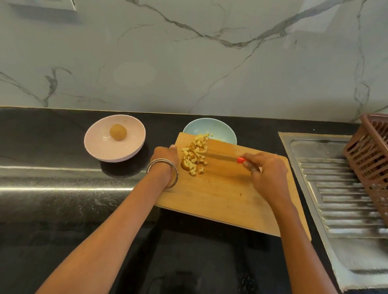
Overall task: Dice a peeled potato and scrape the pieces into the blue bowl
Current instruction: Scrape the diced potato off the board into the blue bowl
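- Currently diced potato pieces (194, 155) sit in a loose pile on the far-left part of the wooden cutting board (219, 194); a few pieces are at the far edge, right by the blue bowl (222, 128).
- Blue bowl is just beyond the board's far edge; the board overlaps its near rim. A few pale bits seem to lie inside, hard to tell.
- Knife (222, 157): blade lies across the board, tip in the pile, red handle toward the right.
- Right hand (267, 175) grips the knife handle, fingers curled round it.
- Left hand (166, 157) is at the board's left edge beside the pile, fingers curled down over the edge; can't tell if it grips the board. Metal bangles (162, 172) on the wrist.
- Pink bowl (99, 147) to the left on the black surface (35, 204), one whole round potato (118, 131) inside.
- Steel sink drainboard (345, 203) on the right, brown plastic basket (380, 164) on it.
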